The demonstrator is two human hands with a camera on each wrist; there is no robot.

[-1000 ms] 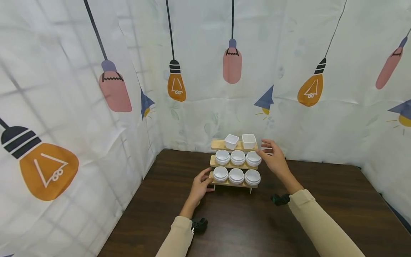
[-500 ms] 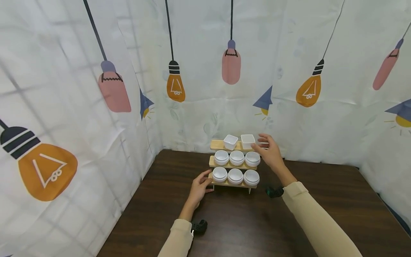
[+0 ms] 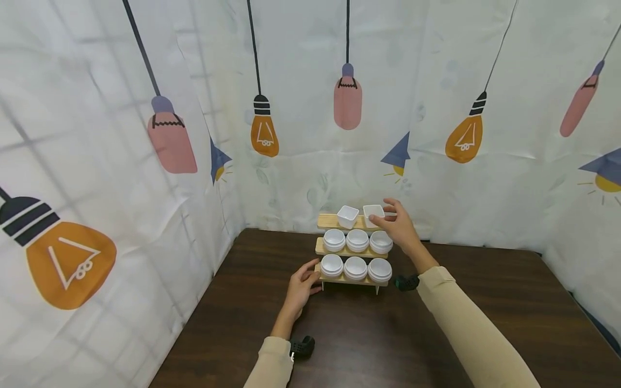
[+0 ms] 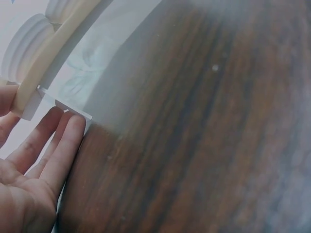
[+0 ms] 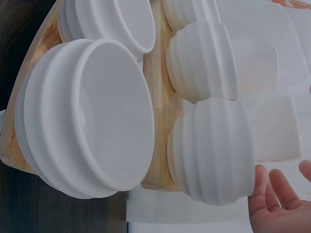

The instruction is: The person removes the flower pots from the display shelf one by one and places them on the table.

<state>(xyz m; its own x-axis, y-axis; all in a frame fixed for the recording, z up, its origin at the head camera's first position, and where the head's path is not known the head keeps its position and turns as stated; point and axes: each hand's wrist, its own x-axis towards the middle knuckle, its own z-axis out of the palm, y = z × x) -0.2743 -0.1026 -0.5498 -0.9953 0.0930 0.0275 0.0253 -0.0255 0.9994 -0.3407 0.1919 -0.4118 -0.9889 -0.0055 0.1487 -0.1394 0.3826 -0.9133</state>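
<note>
A three-tier wooden stand (image 3: 328,220) holds round white cups with ribbed sides, among them a front one (image 3: 380,269), on its lower two tiers. Two square white cups, the left (image 3: 347,216) and the right (image 3: 371,210), sit on the top tier. My left hand (image 3: 297,291) grips the left end of the lowest tier; the left wrist view has its thumb on the board and its fingers (image 4: 73,138) below. My right hand (image 3: 401,229) is at the right square cup, thumb in front and loosely spread fingers (image 5: 282,189) beside it. Whether they touch it, I cannot tell.
The stand is on a dark wooden table (image 3: 368,334), near its back edge. Behind hangs a pale cloth (image 3: 301,178) printed with lamps, close to the top tier; another stretch of cloth (image 3: 97,194) borders the left side.
My right hand has moved left and slightly up, from beside the stand to the right square cup. The left hand keeps its hold on the lowest tier, and the cups stay in place.
</note>
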